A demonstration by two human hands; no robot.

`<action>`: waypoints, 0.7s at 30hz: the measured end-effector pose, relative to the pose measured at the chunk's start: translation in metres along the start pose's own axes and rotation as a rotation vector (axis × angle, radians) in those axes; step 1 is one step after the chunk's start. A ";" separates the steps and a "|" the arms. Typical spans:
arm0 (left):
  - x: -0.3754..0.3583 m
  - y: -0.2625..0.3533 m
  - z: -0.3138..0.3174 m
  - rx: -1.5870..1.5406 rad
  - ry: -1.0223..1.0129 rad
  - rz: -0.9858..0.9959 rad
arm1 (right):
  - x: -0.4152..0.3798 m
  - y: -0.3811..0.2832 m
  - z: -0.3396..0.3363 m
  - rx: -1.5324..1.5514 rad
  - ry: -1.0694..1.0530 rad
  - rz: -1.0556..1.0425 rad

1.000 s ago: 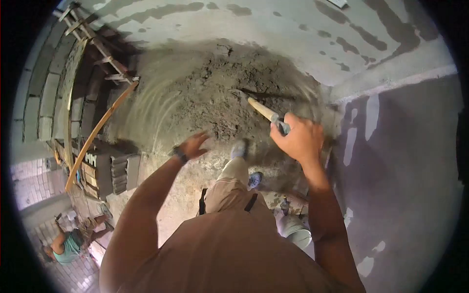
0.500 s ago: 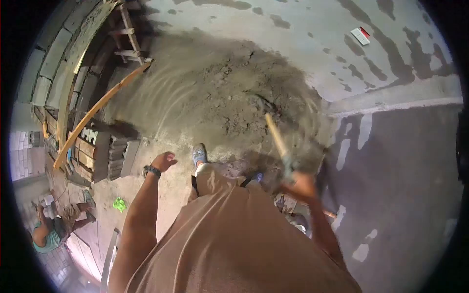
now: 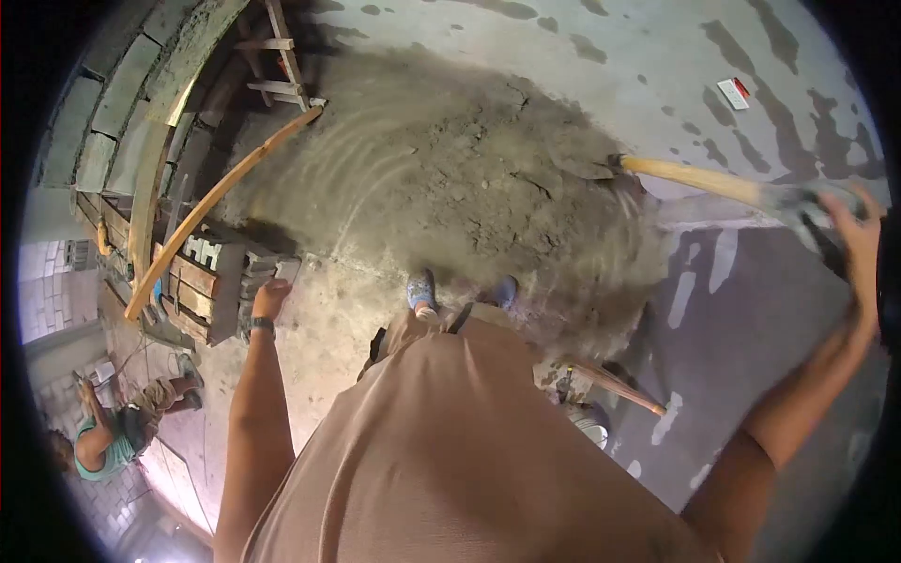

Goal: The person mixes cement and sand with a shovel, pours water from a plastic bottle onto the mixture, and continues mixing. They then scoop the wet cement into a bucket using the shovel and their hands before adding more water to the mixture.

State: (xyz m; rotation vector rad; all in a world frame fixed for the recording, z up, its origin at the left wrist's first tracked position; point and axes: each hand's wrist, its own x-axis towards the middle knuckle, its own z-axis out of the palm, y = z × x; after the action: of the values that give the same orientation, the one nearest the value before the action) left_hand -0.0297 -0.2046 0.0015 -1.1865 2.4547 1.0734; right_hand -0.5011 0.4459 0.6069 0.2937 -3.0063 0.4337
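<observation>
My right hand (image 3: 852, 225) is closed around the grey grip of a shovel (image 3: 690, 174), raised far out to the right. Its wooden shaft runs leftward to a dark socket, and the blade is hard to make out against the grey mortar mix (image 3: 479, 159) on the floor. The right edge of that heap is where the blade lies. Out to the left, my left hand (image 3: 270, 298), with a watch on the wrist, holds nothing. Its fingers are loosely bent, close to the stacked blocks (image 3: 258, 272) in this view.
A long curved plank (image 3: 221, 192) leans by a wooden ladder (image 3: 282, 66) at left. A pallet (image 3: 188, 305) stands below it. Another person (image 3: 113, 436) sits at lower left. A bucket (image 3: 589, 427) and a wooden handle (image 3: 619, 385) are at my right. Walls close off the back and right.
My right hand has swung outward to the right with the shovel, whose shaft turned from steep to nearly level. My left hand has shifted left and a little up. The view has shifted slightly.
</observation>
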 end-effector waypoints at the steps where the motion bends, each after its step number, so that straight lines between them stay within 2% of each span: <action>1: -0.008 0.001 -0.003 0.012 -0.007 -0.061 | 0.017 0.013 0.061 -0.012 -0.033 0.000; 4: -0.044 0.006 -0.005 0.010 -0.088 -0.098 | 0.043 0.050 0.313 -0.245 -0.014 0.039; 5: -0.056 0.009 -0.013 0.104 -0.174 0.072 | 0.028 0.047 0.364 -0.277 -0.040 0.058; 6: -0.028 -0.077 0.006 0.344 -0.156 0.314 | 0.016 0.037 0.366 -0.217 -0.085 0.153; 8: -0.048 -0.021 -0.024 0.192 -0.287 -0.010 | -0.015 0.047 0.364 -0.097 -0.194 0.186; 10: -0.037 -0.035 -0.026 0.099 -0.169 0.000 | -0.069 0.077 0.379 -0.143 -0.055 0.088; 11: -0.018 -0.051 -0.025 0.127 -0.154 -0.121 | -0.101 0.063 0.374 -0.093 -0.175 0.151; 13: 0.014 -0.067 -0.019 0.271 -0.075 -0.001 | -0.166 0.057 0.396 0.113 -0.465 0.168; 14: 0.038 -0.086 -0.006 0.217 -0.035 0.059 | -0.196 0.051 0.405 0.151 -0.631 0.178; 15: 0.060 -0.097 0.005 0.168 0.003 0.120 | -0.234 0.059 0.429 0.138 -0.598 0.039; 16: 0.055 -0.059 0.007 -0.075 -0.015 0.013 | -0.258 0.065 0.448 0.130 -0.559 -0.103; 17: 0.048 -0.006 0.009 -0.325 -0.018 -0.090 | -0.247 0.049 0.437 0.126 -0.554 -0.123; 18: 0.061 -0.002 0.022 -0.375 -0.094 0.035 | -0.227 0.018 0.402 0.086 -0.599 -0.124; 19: 0.073 0.004 0.032 -0.197 -0.144 0.208 | -0.216 -0.009 0.356 0.047 -0.653 -0.105; 21: 0.043 0.088 0.016 0.014 -0.195 0.238 | -0.175 -0.050 0.245 0.171 -0.585 -0.052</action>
State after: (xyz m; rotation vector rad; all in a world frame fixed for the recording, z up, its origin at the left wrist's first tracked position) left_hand -0.1258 -0.1830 0.0154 -0.7572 2.4876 1.1687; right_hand -0.3347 0.3592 0.3663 0.6053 -3.5150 0.7100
